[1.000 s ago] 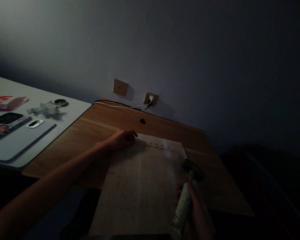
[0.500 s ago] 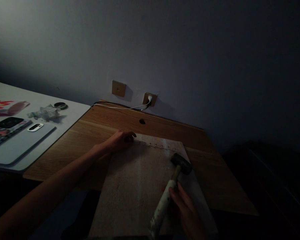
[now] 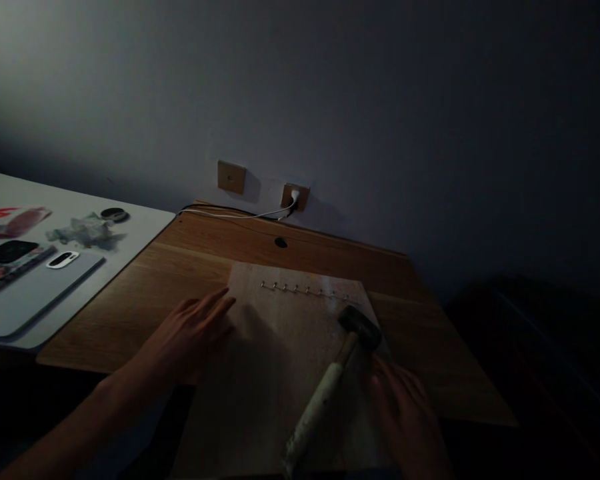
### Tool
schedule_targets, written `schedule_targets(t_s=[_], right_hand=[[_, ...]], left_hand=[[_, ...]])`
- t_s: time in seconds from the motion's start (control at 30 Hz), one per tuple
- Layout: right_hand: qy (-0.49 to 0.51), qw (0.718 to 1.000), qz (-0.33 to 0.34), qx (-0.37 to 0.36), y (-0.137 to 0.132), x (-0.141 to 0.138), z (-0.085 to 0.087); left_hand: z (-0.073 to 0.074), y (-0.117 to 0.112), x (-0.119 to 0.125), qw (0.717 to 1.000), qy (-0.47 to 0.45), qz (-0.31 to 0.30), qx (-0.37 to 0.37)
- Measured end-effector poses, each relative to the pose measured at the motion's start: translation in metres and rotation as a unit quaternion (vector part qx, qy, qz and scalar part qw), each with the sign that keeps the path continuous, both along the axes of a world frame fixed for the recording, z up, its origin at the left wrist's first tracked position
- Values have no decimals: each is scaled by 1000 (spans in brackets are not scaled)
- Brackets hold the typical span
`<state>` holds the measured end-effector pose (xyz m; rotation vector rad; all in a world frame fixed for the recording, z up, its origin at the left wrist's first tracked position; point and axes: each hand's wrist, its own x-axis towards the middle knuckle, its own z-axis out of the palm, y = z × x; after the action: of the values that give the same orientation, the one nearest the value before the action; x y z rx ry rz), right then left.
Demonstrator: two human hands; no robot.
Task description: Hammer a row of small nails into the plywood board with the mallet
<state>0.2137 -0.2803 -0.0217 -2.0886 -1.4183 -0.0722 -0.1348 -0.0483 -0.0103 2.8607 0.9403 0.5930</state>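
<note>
At the far left, a white tabletop (image 3: 143, 220) carries a packet with red print (image 3: 15, 222), a pale flat slab (image 3: 40, 293) with a white-rimmed oval on it, some crumpled clear plastic (image 3: 83, 232) and a dark round piece (image 3: 114, 214) just behind the plastic. Next comes a wooden tabletop (image 3: 190, 257), with the left hand (image 3: 195, 330) over it, palm down; its grip is loose and wide, the fingertips at the left edge of a board (image 3: 265, 393), though whether they touch cannot be told. Behind, a wall plate (image 3: 231, 177) sits left of a socket (image 3: 304, 200) that takes a white plug (image 3: 295, 195). The board lies on the wooden tabletop, a row of small nail-like pins (image 3: 296, 289) standing near its far edge. A mallet (image 3: 323, 393) rests slantwise on the board's right half, dark head away from the person. Rightmost, the right hand (image 3: 405, 413) is just beside the mallet's head, its grip slack and partly spread, clear of the handle.
</note>
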Motion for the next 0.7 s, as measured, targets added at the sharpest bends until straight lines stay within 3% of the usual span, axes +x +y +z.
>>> schedule_targets(t_s=[0.17, 0.27, 0.37, 0.47, 0.7], right_hand=[[-157, 987, 21, -20, -6, 11, -11], [-224, 973, -9, -49, -8, 19, -6], [-257, 962, -41, -79, -13, 38, -1], [-264, 957, -93, -74, -25, 72, -3], [-193, 968, -112, -112, -62, 180, -17]], left_hand=[[8, -27, 6, 999, 20, -44, -11], [18, -31, 25, 998, 20, -51, -32], [19, -31, 53, 995, 27, -85, -53], [11, -33, 89, 986, 32, -147, -73], [3, -46, 177, 962, 39, -269, -26]])
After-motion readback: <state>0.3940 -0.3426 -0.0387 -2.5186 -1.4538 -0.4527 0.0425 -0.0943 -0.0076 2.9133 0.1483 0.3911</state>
